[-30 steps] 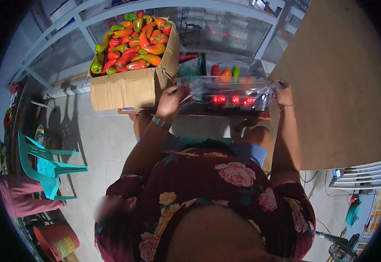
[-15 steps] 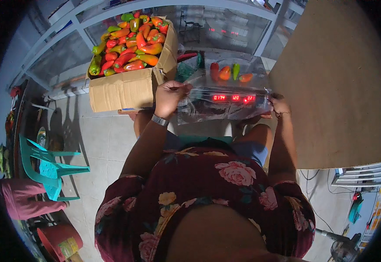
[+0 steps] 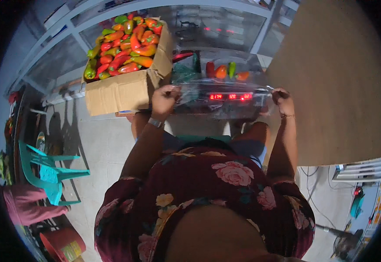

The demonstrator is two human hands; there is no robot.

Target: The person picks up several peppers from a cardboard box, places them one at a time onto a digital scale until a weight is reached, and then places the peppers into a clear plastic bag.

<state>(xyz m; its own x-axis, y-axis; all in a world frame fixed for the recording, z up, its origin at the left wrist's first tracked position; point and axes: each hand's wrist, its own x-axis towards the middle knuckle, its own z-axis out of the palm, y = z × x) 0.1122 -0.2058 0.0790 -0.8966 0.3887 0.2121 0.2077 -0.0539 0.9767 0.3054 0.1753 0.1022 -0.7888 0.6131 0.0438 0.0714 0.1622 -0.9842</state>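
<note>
My left hand (image 3: 164, 102) is nearly closed, its thumb and fingers pinching the left side of a clear plastic sheet or bag (image 3: 225, 112); I cannot tell which it is. My right hand (image 3: 283, 100) pinches its right side near a corner, fingers curled in. The plastic stretches between my two hands, in front of me and across the near part of a dark scale (image 3: 230, 97), whose red lit display shows through it. Just beyond the display lie four peppers (image 3: 220, 72) in a loose row: a dark red one at the left, then an orange-red one, a slim green one and an orange one at the right. I cannot tell whether they rest under the plastic or on it.

To the left of the scale is some green plastic (image 3: 184, 72), with a long red pepper (image 3: 181, 56) at its far side. Farther left, a cardboard box (image 3: 116, 94) is heaped with red, orange and green peppers, and my left hand is just beside its near right corner. A big brown board (image 3: 338, 87) rises to the right of my right hand. Well to my left stands a teal plastic chair (image 3: 46, 174).
</note>
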